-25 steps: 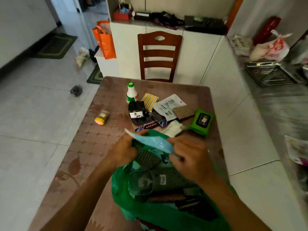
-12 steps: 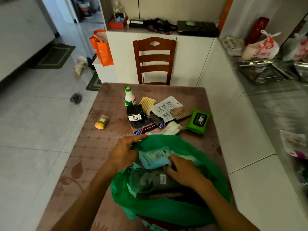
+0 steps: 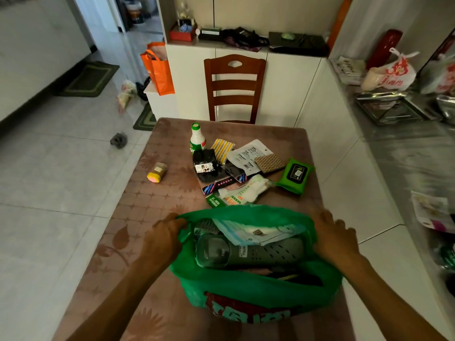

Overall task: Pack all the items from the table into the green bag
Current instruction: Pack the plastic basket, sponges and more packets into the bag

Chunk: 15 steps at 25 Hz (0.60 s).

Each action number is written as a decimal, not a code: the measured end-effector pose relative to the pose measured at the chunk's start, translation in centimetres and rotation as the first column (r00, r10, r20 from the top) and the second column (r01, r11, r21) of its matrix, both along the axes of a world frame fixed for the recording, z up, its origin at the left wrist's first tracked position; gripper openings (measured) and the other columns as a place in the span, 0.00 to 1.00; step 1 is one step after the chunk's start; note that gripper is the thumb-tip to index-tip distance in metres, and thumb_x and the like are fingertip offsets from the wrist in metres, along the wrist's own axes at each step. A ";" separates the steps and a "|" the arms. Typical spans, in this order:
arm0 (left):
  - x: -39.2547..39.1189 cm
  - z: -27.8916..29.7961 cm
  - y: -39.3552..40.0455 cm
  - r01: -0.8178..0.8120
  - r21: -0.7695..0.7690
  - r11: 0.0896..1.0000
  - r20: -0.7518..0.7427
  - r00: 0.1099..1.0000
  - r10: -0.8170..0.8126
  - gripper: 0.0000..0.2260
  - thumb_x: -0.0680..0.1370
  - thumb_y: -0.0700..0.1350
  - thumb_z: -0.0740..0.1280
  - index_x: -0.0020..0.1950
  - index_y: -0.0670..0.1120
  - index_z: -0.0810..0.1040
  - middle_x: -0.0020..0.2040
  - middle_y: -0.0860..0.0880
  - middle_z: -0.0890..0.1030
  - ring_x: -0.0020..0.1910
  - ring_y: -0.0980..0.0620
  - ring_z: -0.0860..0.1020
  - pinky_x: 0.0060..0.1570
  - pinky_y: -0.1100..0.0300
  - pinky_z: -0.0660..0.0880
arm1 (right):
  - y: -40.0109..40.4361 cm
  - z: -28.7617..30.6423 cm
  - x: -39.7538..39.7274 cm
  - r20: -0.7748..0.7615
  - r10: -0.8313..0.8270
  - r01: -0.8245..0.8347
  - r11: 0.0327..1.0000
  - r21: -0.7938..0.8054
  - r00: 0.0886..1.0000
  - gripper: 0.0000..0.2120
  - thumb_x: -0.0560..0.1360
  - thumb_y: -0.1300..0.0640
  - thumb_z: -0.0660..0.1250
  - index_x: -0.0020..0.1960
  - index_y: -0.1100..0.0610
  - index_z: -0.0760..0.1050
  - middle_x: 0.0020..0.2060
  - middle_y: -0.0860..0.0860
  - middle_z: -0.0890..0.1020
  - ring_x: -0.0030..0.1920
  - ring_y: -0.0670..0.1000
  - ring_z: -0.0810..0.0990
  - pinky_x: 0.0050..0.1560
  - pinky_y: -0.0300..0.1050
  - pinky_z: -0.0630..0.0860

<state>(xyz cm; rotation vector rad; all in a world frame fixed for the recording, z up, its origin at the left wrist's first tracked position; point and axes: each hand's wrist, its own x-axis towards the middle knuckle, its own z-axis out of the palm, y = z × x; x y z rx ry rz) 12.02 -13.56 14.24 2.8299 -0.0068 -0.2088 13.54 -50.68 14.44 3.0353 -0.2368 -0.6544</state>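
Bag mouth is held spread, presumably to admit more items: soft green plastic bag (image 3: 248, 289) at lower centre, rim pinched by left hand (image 3: 161, 238); right hand (image 3: 332, 238) is laid on the opposite rim, fingers spread. Remaining packets (image 3: 242, 166) lie mid-frame on the brown table (image 3: 152, 217).

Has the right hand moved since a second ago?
Yes. The right hand was over the middle of the green bag holding the blue packet; it now rests at the bag's right edge, packet inside.
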 end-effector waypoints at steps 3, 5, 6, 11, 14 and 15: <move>0.7 1.8 -0.6 0.116 -0.095 0.989 0.178 0.979 -0.098 0.20 0.69 0.29 0.68 0.58 0.44 0.80 0.56 0.45 0.81 0.50 0.44 0.80 0.45 0.51 0.80 | -1.2 0.7 1.2 0.144 -0.127 0.091 0.968 0.233 0.981 0.13 0.73 0.58 0.63 0.57 0.56 0.73 0.52 0.60 0.80 0.46 0.61 0.79 0.43 0.49 0.77; 1.4 4.1 -1.4 0.248 -0.020 0.969 0.289 0.929 -0.232 0.19 0.66 0.29 0.70 0.55 0.43 0.82 0.52 0.44 0.83 0.47 0.42 0.80 0.44 0.50 0.80 | -1.6 2.2 2.4 0.313 -0.215 0.096 0.930 0.354 0.925 0.04 0.72 0.62 0.62 0.44 0.58 0.75 0.44 0.61 0.82 0.41 0.61 0.78 0.38 0.49 0.75; 1.6 5.3 -1.5 0.220 0.012 0.975 0.301 0.929 -0.214 0.18 0.65 0.29 0.70 0.52 0.42 0.83 0.49 0.44 0.84 0.46 0.42 0.80 0.43 0.50 0.80 | -1.7 3.1 3.0 0.365 -0.260 0.100 0.910 0.402 0.894 0.05 0.72 0.63 0.61 0.43 0.58 0.75 0.43 0.61 0.82 0.39 0.60 0.77 0.37 0.48 0.73; 0.2 5.8 -2.2 0.098 0.267 0.959 0.373 0.907 -0.197 0.14 0.70 0.46 0.57 0.41 0.43 0.80 0.44 0.44 0.80 0.44 0.44 0.74 0.43 0.49 0.72 | 0.8 5.1 1.3 0.588 0.097 -0.248 0.952 0.182 0.803 0.15 0.70 0.61 0.66 0.56 0.53 0.75 0.52 0.53 0.81 0.52 0.57 0.75 0.52 0.51 0.73; -0.6 4.3 -5.2 0.449 0.119 0.885 0.188 0.865 -0.465 0.20 0.75 0.54 0.55 0.57 0.46 0.78 0.62 0.45 0.76 0.57 0.46 0.74 0.53 0.51 0.75 | 5.0 3.3 -0.8 0.258 0.464 -0.531 0.751 0.393 0.848 0.22 0.74 0.52 0.67 0.67 0.47 0.68 0.64 0.48 0.75 0.62 0.51 0.71 0.65 0.52 0.71; -0.2 3.7 -5.9 0.519 0.032 0.854 0.050 0.853 -0.520 0.20 0.76 0.56 0.57 0.62 0.47 0.74 0.66 0.46 0.73 0.60 0.47 0.73 0.55 0.53 0.76 | 5.8 2.3 -1.1 0.106 0.521 -0.515 0.752 0.411 0.847 0.26 0.75 0.46 0.66 0.71 0.46 0.64 0.68 0.48 0.71 0.66 0.51 0.68 0.66 0.54 0.69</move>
